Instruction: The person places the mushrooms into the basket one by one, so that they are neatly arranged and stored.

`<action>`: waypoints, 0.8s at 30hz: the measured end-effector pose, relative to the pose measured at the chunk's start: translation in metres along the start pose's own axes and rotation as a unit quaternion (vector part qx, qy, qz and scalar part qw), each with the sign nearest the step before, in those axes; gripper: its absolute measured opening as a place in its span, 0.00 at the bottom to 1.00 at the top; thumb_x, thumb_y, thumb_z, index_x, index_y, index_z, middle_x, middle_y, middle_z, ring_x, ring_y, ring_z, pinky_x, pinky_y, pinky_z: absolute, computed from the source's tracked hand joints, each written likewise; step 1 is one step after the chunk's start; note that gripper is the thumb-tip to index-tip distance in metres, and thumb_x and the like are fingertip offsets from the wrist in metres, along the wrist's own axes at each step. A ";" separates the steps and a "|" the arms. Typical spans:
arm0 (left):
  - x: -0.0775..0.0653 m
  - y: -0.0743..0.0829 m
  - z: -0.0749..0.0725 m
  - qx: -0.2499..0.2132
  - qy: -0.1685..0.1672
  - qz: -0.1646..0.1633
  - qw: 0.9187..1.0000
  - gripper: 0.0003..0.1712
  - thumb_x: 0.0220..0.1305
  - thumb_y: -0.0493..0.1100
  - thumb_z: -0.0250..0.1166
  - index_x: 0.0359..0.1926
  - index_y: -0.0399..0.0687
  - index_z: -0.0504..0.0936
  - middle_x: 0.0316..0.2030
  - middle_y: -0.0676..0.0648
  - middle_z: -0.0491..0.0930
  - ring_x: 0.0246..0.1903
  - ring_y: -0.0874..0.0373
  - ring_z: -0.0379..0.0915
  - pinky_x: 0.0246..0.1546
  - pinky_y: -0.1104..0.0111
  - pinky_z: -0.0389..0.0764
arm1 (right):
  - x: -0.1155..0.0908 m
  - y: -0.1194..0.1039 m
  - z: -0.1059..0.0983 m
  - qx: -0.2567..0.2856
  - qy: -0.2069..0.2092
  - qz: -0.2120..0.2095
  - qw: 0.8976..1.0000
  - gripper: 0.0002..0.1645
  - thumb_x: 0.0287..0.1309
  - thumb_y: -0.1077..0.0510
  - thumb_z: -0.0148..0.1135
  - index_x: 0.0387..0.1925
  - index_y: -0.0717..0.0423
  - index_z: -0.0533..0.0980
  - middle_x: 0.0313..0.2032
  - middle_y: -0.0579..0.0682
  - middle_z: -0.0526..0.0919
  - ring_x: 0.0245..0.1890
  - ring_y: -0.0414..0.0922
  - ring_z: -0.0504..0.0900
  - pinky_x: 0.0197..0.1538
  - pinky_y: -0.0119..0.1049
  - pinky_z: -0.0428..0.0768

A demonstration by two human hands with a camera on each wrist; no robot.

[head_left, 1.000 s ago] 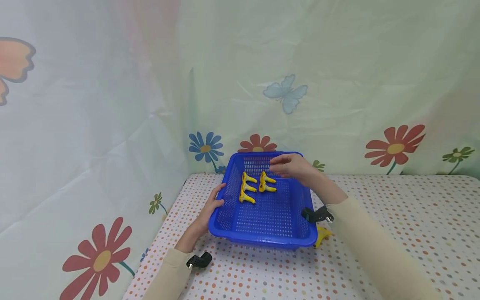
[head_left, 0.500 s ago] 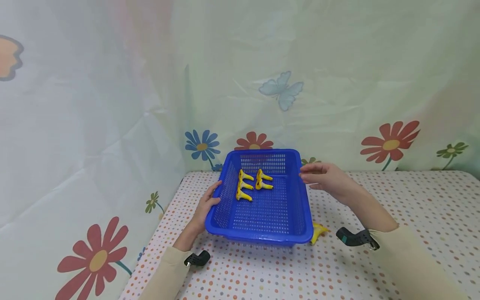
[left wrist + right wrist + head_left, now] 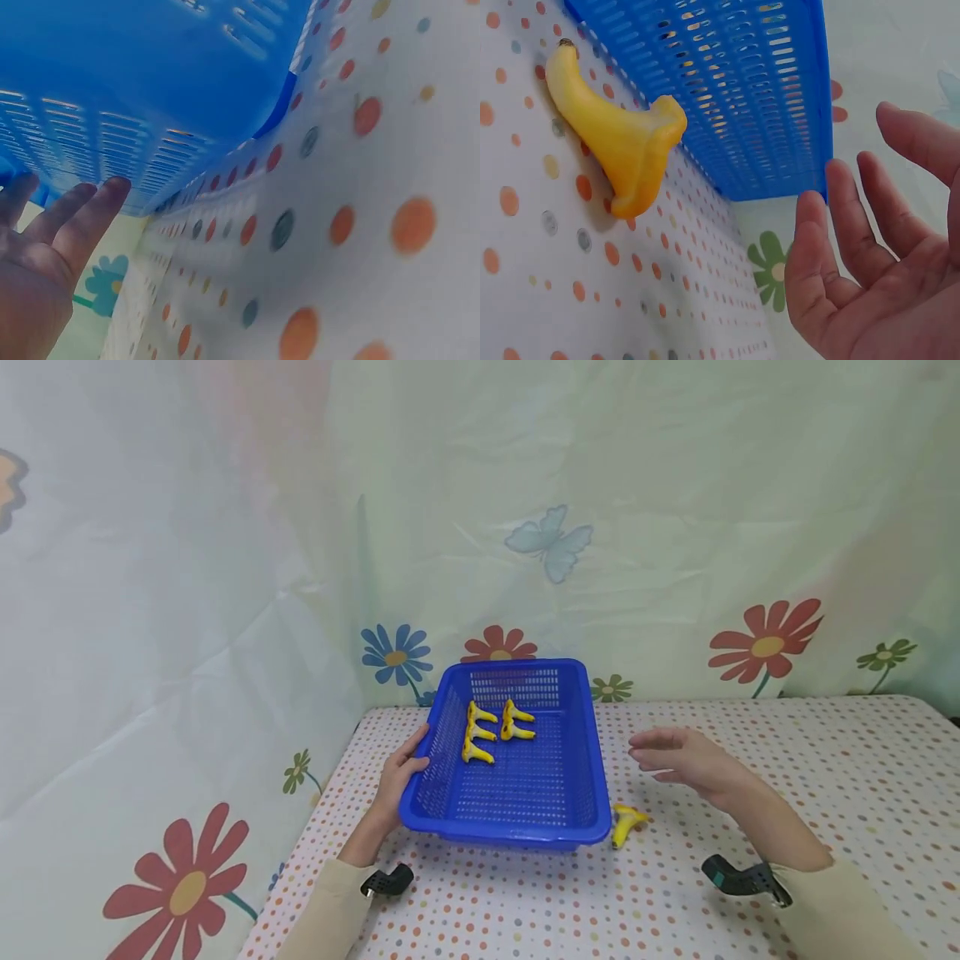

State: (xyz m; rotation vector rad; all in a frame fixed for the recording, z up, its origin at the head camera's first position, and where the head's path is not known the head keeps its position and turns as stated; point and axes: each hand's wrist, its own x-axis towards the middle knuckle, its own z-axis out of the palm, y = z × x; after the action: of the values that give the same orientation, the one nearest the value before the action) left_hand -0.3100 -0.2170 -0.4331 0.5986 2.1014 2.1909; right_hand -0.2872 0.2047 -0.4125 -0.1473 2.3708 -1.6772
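My left hand (image 3: pixel 393 782) rests its extended fingers against the left side of a blue plastic basket (image 3: pixel 517 797). In the left wrist view its fingertips (image 3: pixel 114 189) meet the slotted outer wall. My right hand (image 3: pixel 693 764) holds nothing and hovers right of the basket, fingers loosely extended. A yellow trumpet-shaped mushroom (image 3: pixel 627 823) lies on the table beside the basket's near right corner, below and left of that hand. In the right wrist view, this mushroom (image 3: pixel 615 127) shows a flared cap and narrow stem. Inside the basket, similar yellow mushrooms (image 3: pixel 480 752) lie in two columns, three left and two right.
A white tablecloth (image 3: pixel 480 910) with coloured dots covers the table. Behind it hangs a pale curtain (image 3: pixel 652 510) with printed flowers and a butterfly; another sheet (image 3: pixel 187 610) borders the left side. Black straps with camera mounts (image 3: pixel 750 878) sit on both wrists.
My right hand has moved from over the basket out past its right rim and lower toward the table. My left hand stays at the basket's left side. The view has shifted slightly.
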 end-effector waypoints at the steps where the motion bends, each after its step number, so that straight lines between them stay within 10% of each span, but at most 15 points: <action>1: 0.000 0.000 -0.001 0.001 0.001 0.000 1.000 0.30 0.63 0.31 0.42 0.66 0.44 0.50 0.65 0.44 0.48 0.62 0.47 0.48 0.54 0.56 0.59 | -0.001 0.000 0.000 -0.010 0.001 0.004 1.000 0.41 0.46 0.42 0.61 0.56 0.62 0.64 0.53 0.60 0.69 0.51 0.55 0.69 0.48 0.48 0.69; 24: -0.003 -0.002 -0.008 0.007 0.002 0.001 1.000 0.30 0.63 0.31 0.44 0.66 0.43 0.51 0.64 0.42 0.52 0.60 0.47 0.51 0.52 0.57 0.62 | -0.007 0.025 0.021 -0.077 -0.028 0.092 0.992 0.26 0.38 0.52 0.69 0.41 0.59 0.76 0.33 0.50 0.80 0.29 0.47 0.77 0.32 0.41 0.75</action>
State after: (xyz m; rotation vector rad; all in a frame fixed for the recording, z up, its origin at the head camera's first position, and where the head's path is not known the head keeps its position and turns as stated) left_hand -0.3100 -0.2257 -0.4353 0.5975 2.1213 2.1817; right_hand -0.2744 0.1955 -0.4413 -0.0009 2.3908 -1.3895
